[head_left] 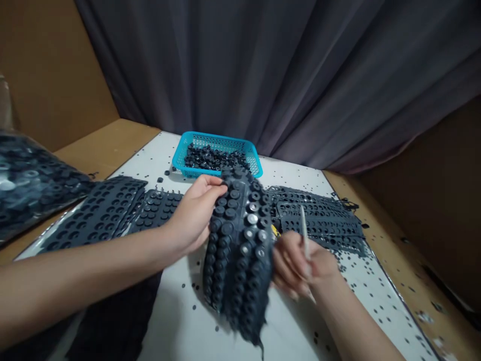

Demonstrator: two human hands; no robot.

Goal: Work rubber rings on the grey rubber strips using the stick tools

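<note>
A dark rubber sheet (233,250) covered in rows of round moulded caps hangs bent over the middle of the table. My left hand (195,210) pinches its upper left edge between thumb and fingers. Several caps on the sheet's right half shine pale in the light. In my right hand (296,263) is a thin white pen-like stick (304,230), pointing up past the curled fingers. Those fingers lie close against the sheet's right edge; whether they also grip it I cannot tell. Something small and yellow (275,231) shows just above them.
A blue plastic basket (179,159) of small black rubber pieces stands at the back. Studded sheets (101,210) lie left, and sheets full of holes (319,215) lie right. A clear bag (33,185) of black parts sits far left. Small black discs dot the white tabletop (191,326).
</note>
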